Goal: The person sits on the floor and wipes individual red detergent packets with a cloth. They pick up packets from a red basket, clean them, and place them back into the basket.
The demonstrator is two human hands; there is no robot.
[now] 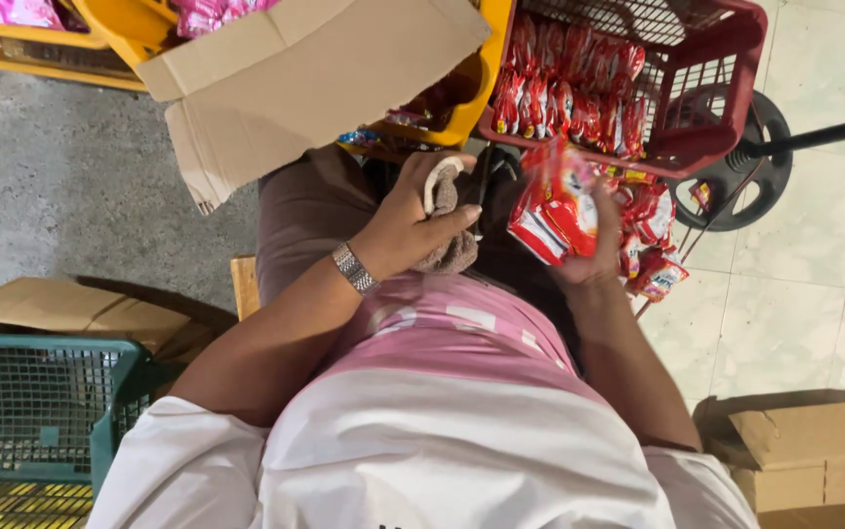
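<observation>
- Left hand (412,220) rests on the lap, fingers curled around a brown cloth (450,250) and a pale rounded piece (439,181) at the thumb; can't tell what that piece is.
- Metal watch (354,268) on the left wrist.
- Right hand (594,250) grips a bunch of red snack packets (555,211), fingers wrapped behind them, thumb side hidden; packets are blurred.
- Packets held just in front of the lap, below the near rim of the red crate (706,59).
- Red crate holds more red packets (569,83) stacked on edge.
- Loose pile of red packets (652,250) sits just beside the right hand, under the crate's corner.
- Open cardboard box (305,83) beyond the left hand, flaps out, leaning over a yellow crate (466,113).
- Green crate (40,411) at the person's left, flat cardboard (70,309) behind it.
- Cardboard boxes (804,456) at the person's right on the tile floor.
- Round black stand base (755,157) past the red crate.
</observation>
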